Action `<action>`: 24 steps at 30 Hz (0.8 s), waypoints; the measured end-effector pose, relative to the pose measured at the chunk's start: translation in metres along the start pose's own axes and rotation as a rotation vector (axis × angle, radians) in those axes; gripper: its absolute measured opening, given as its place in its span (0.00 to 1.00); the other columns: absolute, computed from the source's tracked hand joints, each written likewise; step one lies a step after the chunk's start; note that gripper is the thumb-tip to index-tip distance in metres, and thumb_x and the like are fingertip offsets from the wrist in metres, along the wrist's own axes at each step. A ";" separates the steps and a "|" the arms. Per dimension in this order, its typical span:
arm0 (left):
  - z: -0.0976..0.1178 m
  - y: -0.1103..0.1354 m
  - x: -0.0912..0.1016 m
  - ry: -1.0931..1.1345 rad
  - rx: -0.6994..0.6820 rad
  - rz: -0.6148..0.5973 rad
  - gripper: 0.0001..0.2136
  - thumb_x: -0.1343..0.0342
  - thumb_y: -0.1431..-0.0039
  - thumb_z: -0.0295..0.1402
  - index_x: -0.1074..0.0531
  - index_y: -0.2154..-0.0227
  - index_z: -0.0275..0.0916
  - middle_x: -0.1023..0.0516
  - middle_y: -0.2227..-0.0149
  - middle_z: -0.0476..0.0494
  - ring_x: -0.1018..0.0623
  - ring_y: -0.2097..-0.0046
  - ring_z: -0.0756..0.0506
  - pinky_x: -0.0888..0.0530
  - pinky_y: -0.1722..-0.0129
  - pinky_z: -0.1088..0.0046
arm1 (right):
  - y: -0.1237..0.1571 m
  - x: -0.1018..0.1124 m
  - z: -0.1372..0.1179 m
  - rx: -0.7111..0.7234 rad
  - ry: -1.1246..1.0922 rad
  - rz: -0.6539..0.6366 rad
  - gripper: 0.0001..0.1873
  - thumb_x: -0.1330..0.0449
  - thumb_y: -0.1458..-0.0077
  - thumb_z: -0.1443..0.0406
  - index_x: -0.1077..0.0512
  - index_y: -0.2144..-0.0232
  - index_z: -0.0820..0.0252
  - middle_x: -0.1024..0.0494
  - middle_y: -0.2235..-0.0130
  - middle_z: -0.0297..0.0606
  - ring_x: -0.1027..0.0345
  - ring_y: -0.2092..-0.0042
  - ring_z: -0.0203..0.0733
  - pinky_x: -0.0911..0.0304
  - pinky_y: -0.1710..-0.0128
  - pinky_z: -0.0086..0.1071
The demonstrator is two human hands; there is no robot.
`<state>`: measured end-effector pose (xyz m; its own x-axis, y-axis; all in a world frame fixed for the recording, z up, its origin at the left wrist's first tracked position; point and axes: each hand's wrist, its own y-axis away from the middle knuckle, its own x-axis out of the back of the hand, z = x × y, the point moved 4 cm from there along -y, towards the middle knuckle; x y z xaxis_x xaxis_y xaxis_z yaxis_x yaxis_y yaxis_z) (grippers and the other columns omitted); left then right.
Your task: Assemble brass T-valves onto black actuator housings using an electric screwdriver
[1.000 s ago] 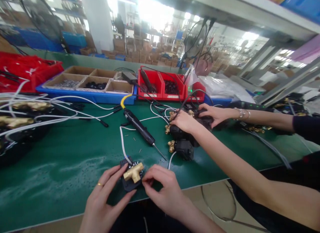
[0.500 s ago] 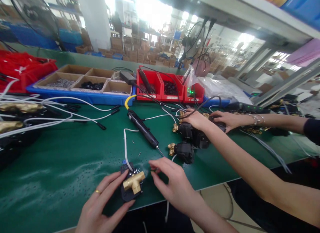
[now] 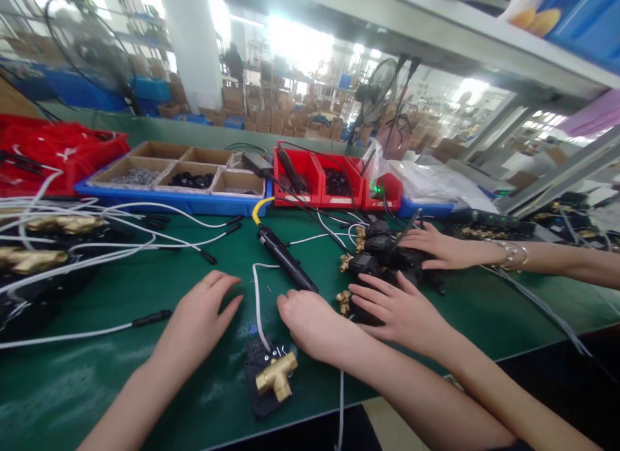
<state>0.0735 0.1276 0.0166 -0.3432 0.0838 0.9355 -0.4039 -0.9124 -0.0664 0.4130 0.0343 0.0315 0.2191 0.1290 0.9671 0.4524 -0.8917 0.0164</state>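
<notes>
A black unit [image 3: 259, 396] with a brass T-shaped valve body [image 3: 277, 375] and a grey-white cable lies near the front edge, touched by neither hand. My left hand [image 3: 206, 312] hovers beyond it to the left, thumb and fingers apart, holding nothing. My right hand [image 3: 310, 325] is beside the near end of a black electric screwdriver [image 3: 285, 260]. Its fingers are curled in; whatever they hold, if anything, is hidden. Small metal pins [image 3: 270, 288] lie on the green mat between my hands.
Another person's hands [image 3: 400, 309] reach over several black units with brass fittings [image 3: 361, 263] at right. Cabled brass valves [image 3: 43, 260] are piled at left. Behind stand a blue tray [image 3: 179, 202] of small parts and red bins [image 3: 310, 192].
My left hand has let go of the black unit and moved up and away. My right hand has moved slightly up, its fingers curling. One of the other person's hands has come down nearer mine.
</notes>
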 end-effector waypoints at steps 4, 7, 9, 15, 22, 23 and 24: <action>0.019 -0.046 -0.009 -0.076 -0.059 -0.140 0.10 0.50 0.42 0.26 0.23 0.65 0.36 0.22 0.61 0.36 0.19 0.58 0.38 0.23 0.54 0.62 | -0.008 -0.002 -0.004 -0.065 -0.068 0.107 0.12 0.28 0.49 0.68 0.21 0.61 0.57 0.19 0.52 0.49 0.29 0.45 0.62 0.34 0.43 0.57; 0.022 -0.058 -0.014 -0.093 -0.075 -0.181 0.12 0.53 0.45 0.21 0.26 0.75 0.37 0.24 0.69 0.39 0.21 0.66 0.41 0.25 0.59 0.66 | -0.052 -0.017 -0.051 -0.101 -0.230 0.080 0.06 0.35 0.44 0.73 0.22 0.66 0.57 0.19 0.60 0.40 0.25 0.56 0.43 0.29 0.54 0.33; 0.019 -0.057 -0.014 -0.085 -0.080 -0.190 0.13 0.54 0.45 0.21 0.27 0.77 0.38 0.25 0.71 0.39 0.22 0.67 0.43 0.27 0.62 0.68 | -0.078 -0.031 -0.080 -0.125 -0.265 0.049 0.08 0.38 0.43 0.76 0.22 0.65 0.60 0.21 0.64 0.36 0.26 0.63 0.36 0.31 0.61 0.26; 0.005 -0.026 -0.001 0.041 -0.072 -0.205 0.08 0.51 0.46 0.30 0.27 0.75 0.40 0.22 0.70 0.42 0.22 0.69 0.44 0.28 0.69 0.71 | -0.084 -0.045 -0.097 -0.207 -0.182 -0.060 0.07 0.39 0.39 0.75 0.22 0.65 0.64 0.21 0.60 0.42 0.26 0.55 0.44 0.33 0.55 0.32; -0.014 0.032 0.005 0.638 0.130 -0.008 0.14 0.40 0.48 0.47 0.22 0.68 0.43 0.18 0.73 0.48 0.18 0.71 0.44 0.20 0.69 0.73 | -0.088 -0.034 -0.116 -0.062 -0.032 -0.251 0.12 0.43 0.45 0.81 0.24 0.61 0.70 0.23 0.61 0.51 0.26 0.60 0.51 0.36 0.63 0.37; -0.015 0.040 0.006 0.694 0.152 0.038 0.16 0.38 0.49 0.49 0.20 0.65 0.44 0.18 0.72 0.48 0.17 0.71 0.44 0.19 0.69 0.73 | -0.090 -0.034 -0.118 -0.044 -0.032 -0.270 0.12 0.42 0.47 0.81 0.24 0.61 0.70 0.23 0.62 0.51 0.26 0.62 0.50 0.38 0.66 0.36; -0.015 0.048 0.006 0.726 0.164 0.085 0.17 0.36 0.49 0.52 0.19 0.65 0.44 0.17 0.72 0.48 0.17 0.70 0.44 0.19 0.69 0.74 | -0.093 -0.033 -0.118 -0.031 -0.041 -0.280 0.11 0.41 0.48 0.81 0.24 0.62 0.71 0.23 0.63 0.50 0.26 0.63 0.49 0.39 0.67 0.35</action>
<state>0.0393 0.0901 0.0135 -0.8639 0.2015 0.4617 -0.2386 -0.9708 -0.0229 0.2615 0.0614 0.0280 0.1242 0.3889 0.9129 0.4740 -0.8315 0.2897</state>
